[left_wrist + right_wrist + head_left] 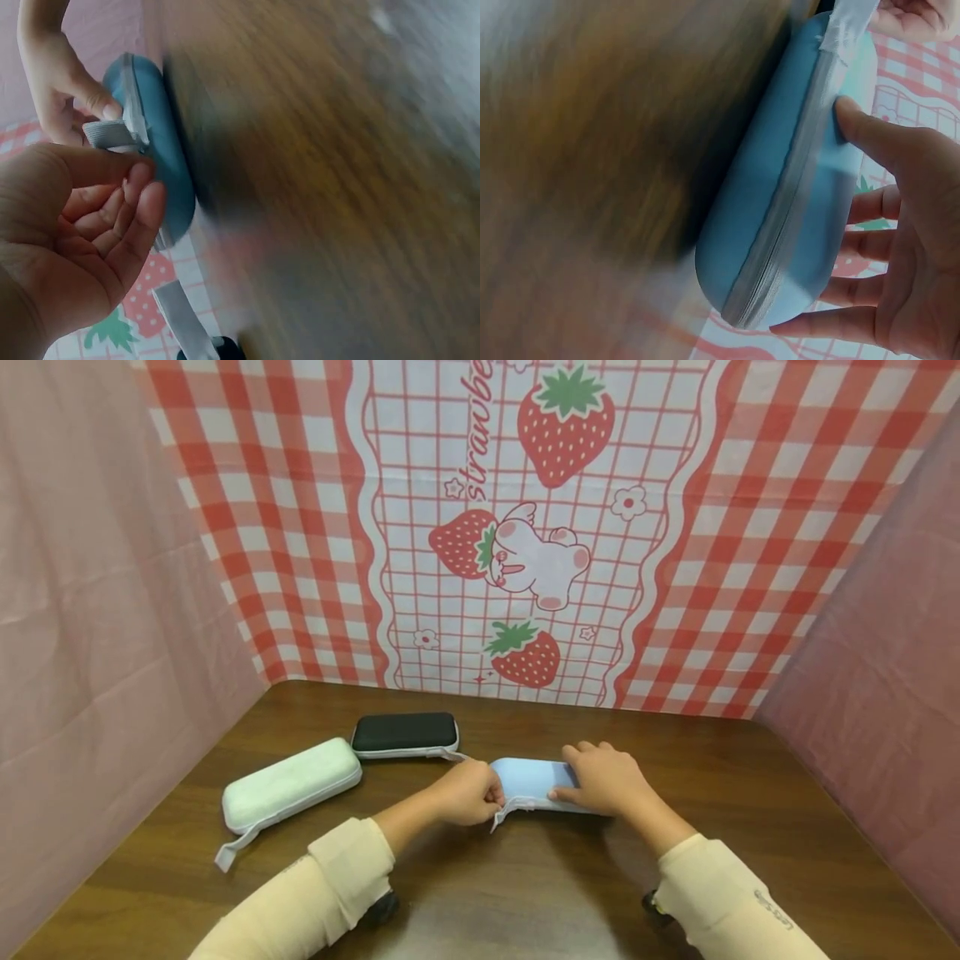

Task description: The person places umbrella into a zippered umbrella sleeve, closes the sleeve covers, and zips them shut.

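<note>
A light blue zip case lies on the wooden table in front of the person. The right hand holds it at its right part; in the right wrist view the thumb presses one side and the fingers spread along the other. At the case's left end is the left hand, its fingers curled and the thumb tip against them. Beside those fingertips a grey fabric zipper pull sticks out, its loose end visible. I see nothing clearly pinched in the left hand. The zip looks closed along the visible side.
A pale green zip case lies at the left, its pull pointing toward the person. Behind the left hand is a black zip case. A checked strawberry cloth hangs at the table's back, with pink curtains at the sides.
</note>
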`<state>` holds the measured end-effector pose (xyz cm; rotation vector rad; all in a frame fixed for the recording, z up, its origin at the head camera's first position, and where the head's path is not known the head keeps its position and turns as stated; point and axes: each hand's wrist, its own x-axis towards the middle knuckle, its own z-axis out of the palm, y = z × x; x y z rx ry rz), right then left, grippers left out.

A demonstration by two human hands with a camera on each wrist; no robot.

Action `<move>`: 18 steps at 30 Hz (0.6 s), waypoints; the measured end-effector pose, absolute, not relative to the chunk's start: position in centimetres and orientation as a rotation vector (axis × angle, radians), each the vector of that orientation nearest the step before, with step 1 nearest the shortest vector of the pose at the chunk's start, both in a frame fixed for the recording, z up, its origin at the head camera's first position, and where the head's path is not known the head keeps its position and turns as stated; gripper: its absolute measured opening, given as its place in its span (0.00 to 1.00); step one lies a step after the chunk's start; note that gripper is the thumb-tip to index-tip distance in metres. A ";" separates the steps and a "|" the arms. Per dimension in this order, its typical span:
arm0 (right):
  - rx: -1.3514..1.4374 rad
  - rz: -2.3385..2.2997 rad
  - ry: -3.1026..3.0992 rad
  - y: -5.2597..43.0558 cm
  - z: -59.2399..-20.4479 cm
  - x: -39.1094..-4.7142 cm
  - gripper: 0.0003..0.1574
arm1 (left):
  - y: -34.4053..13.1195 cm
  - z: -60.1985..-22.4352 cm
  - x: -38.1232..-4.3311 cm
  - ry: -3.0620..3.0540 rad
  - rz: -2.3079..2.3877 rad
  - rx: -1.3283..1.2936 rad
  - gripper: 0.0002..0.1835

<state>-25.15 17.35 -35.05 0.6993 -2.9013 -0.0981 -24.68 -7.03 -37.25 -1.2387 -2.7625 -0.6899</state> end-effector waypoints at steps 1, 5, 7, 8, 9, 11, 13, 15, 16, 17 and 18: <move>0.696 -0.092 -2.896 17.3 -35.1 -25.1 0.38 | -6.9 -37.3 -24.6 -2.760 -0.667 -1.237 0.06; 0.674 -0.062 -2.873 17.3 -35.5 -24.9 0.40 | -6.6 -37.5 -24.3 -2.720 -0.608 -1.190 0.06; 0.651 -0.045 -2.860 17.5 -35.7 -24.9 0.39 | -6.6 -37.6 -24.2 -2.704 -0.596 -1.143 0.05; 0.639 -0.033 -2.855 17.6 -35.8 -24.9 0.39 | -6.6 -37.6 -24.2 -2.694 -0.590 -1.121 0.04; 0.628 -0.021 -2.849 17.7 -35.9 -24.9 0.38 | -6.6 -37.7 -24.2 -2.686 -0.589 -1.102 0.03; 0.606 -0.001 -2.842 17.9 -36.0 -25.0 0.37 | -6.5 -37.7 -24.2 -2.681 -0.582 -1.067 0.04; 0.585 0.019 -2.840 18.1 -36.1 -25.0 0.37 | -6.5 -37.7 -24.2 -2.676 -0.584 -1.052 0.05; 0.572 0.035 -2.843 18.3 -36.2 -24.8 0.36 | -6.6 -37.6 -24.1 -2.675 -0.591 -1.054 0.05; 0.568 0.043 -2.845 18.3 -36.2 -24.7 0.36 | -6.7 -37.6 -24.1 -2.674 -0.591 -1.053 0.05; 0.565 0.053 -2.846 18.3 -36.3 -24.6 0.36 | -6.9 -37.6 -24.0 -2.671 -0.594 -1.048 0.05; 0.566 0.060 -2.845 18.4 -36.3 -24.5 0.35 | -7.1 -37.6 -23.9 -2.669 -0.608 -1.038 0.04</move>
